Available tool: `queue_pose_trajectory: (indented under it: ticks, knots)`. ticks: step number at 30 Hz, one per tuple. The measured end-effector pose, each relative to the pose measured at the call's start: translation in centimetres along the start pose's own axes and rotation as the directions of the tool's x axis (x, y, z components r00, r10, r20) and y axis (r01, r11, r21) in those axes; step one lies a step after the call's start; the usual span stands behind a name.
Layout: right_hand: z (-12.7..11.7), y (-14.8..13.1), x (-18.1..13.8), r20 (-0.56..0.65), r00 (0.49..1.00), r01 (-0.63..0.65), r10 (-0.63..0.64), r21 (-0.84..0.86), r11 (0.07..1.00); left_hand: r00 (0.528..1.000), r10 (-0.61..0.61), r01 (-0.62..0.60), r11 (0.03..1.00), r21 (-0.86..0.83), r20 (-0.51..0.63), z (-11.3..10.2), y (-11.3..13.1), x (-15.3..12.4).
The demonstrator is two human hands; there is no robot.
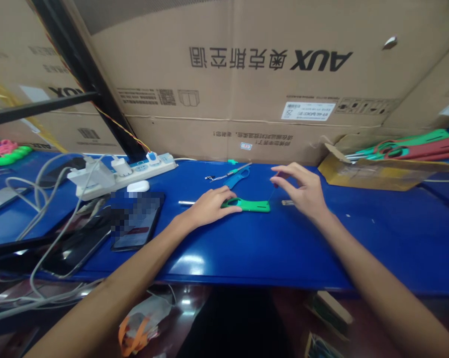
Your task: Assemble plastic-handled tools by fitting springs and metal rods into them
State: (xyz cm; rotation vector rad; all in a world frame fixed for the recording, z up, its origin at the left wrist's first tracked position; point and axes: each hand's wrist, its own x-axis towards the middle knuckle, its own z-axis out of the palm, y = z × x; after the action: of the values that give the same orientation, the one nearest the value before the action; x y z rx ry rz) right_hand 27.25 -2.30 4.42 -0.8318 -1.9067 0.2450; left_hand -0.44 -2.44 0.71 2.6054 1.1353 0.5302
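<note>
A green long-neck lighter (256,205) lies on the blue table, its metal tube pointing left. My left hand (213,204) is closed around its trigger end. Above the lighter's right end is my right hand (302,186), thumb and fingers pinched on a small dark purplish handle (276,182). A thin shaft reaches from it down to the lighter's end, like a small screwdriver; its tip is too fine to make out. Behind my left hand lies a blue lighter body (238,176), with a metal tube and thin wires beside it. A short metal piece (287,203) lies below my right hand.
At the right back stands an open carton (373,174) with several green and red lighters. To the left are a power strip (131,176) with chargers and cables, a white earbud case (138,186) and phones (138,223). Large cardboard (246,99) walls the back.
</note>
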Motion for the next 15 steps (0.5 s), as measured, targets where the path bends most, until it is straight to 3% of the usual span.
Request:
queue_pose_trajectory:
  ticks: [2,6,11,15]
  knots:
    - [-0.3,-0.2,0.1,0.037,0.999,0.013,-0.012,-0.025,1.000,1.000,0.004,-0.004,1.000,0.011,-0.002,0.1,0.0,0.0]
    - [-0.7,-0.3,0.2,0.143,0.988,-0.080,0.063,0.119,0.990,1.000,0.010,-0.010,1.000,0.018,-0.008,0.2,-0.1,-0.1]
    - [-1.1,-0.2,0.4,0.042,0.997,-0.069,0.065,0.087,0.994,1.000,-0.006,0.006,1.000,0.000,-0.012,0.3,-0.1,-0.1]
    - [-1.3,-0.3,0.4,0.150,0.983,-0.127,0.108,0.125,0.984,1.000,-0.015,0.015,1.000,-0.006,-0.011,0.3,-0.2,-0.1]
